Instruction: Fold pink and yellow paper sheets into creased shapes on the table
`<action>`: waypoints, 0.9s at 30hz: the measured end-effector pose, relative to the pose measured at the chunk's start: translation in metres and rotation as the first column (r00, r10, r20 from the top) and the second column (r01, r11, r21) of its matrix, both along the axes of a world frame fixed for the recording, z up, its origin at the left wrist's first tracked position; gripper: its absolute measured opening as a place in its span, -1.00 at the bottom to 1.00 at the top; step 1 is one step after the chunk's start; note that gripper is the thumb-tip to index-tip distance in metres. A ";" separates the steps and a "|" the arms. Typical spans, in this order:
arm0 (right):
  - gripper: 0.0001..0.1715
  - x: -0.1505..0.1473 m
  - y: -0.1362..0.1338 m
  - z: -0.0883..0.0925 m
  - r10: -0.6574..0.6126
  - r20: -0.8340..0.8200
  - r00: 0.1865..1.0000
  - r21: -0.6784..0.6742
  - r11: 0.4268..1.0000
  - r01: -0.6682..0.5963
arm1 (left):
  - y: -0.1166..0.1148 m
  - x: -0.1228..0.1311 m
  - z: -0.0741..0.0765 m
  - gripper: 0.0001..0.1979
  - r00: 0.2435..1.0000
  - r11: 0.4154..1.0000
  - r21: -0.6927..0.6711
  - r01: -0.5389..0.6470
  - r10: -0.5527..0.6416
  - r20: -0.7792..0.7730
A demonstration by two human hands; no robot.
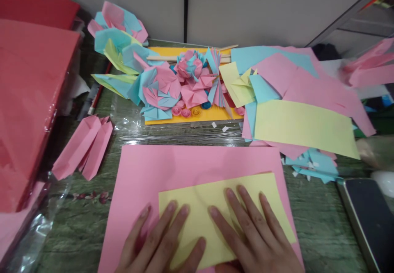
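A yellow sheet of paper [200,207] lies at a slight tilt on a larger pink sheet [147,162]. My left hand [160,240] rests on the yellow paper's left side, fingers spread, with one fingertip over the pink sheet. Flat on the right part of the yellow paper is my right hand [255,232], its fingers apart and its thumb partly hidden at the lower edge. Neither hand grips anything.
Folded pink paper pieces [83,146] lie to the left, near packs of red paper [30,80]. Behind are paper flowers [163,84] on a yellow board [212,115], and thin wires [184,139]. Paper scraps [304,121] and a phone [366,219] sit right.
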State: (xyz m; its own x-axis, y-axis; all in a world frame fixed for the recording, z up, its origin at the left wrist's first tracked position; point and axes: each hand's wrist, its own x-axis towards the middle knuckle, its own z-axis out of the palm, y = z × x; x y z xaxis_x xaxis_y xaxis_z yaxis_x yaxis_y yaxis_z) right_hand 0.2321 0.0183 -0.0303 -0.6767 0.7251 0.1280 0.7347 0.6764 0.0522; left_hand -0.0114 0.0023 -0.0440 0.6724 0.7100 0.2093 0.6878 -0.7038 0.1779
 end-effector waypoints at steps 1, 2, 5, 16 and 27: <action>-0.14 0.000 0.000 0.000 -0.001 0.000 1.000 0.000 1.000 0.001 | 0.000 0.001 0.000 -0.49 1.000 1.000 0.002 -0.006 0.006 -0.001; -0.15 -0.001 -0.001 0.001 -0.006 -0.001 1.000 -0.001 1.000 0.006 | -0.001 0.001 0.001 -0.46 1.000 1.000 0.003 -0.012 0.012 0.002; -0.16 -0.002 -0.002 0.002 -0.019 -0.010 1.000 -0.009 1.000 0.019 | 0.000 0.003 0.002 -0.41 1.000 1.000 0.009 -0.009 0.009 -0.004; -0.33 -0.007 -0.010 0.010 -0.115 0.004 0.993 -0.070 0.991 0.115 | -0.001 0.008 0.021 -0.20 0.971 1.000 -0.005 0.025 -0.025 -0.238; -0.36 -0.021 -0.021 0.008 -0.246 -0.012 0.969 -0.022 0.969 0.246 | -0.006 0.018 0.032 -0.05 0.953 0.996 -0.092 0.022 -0.048 -0.299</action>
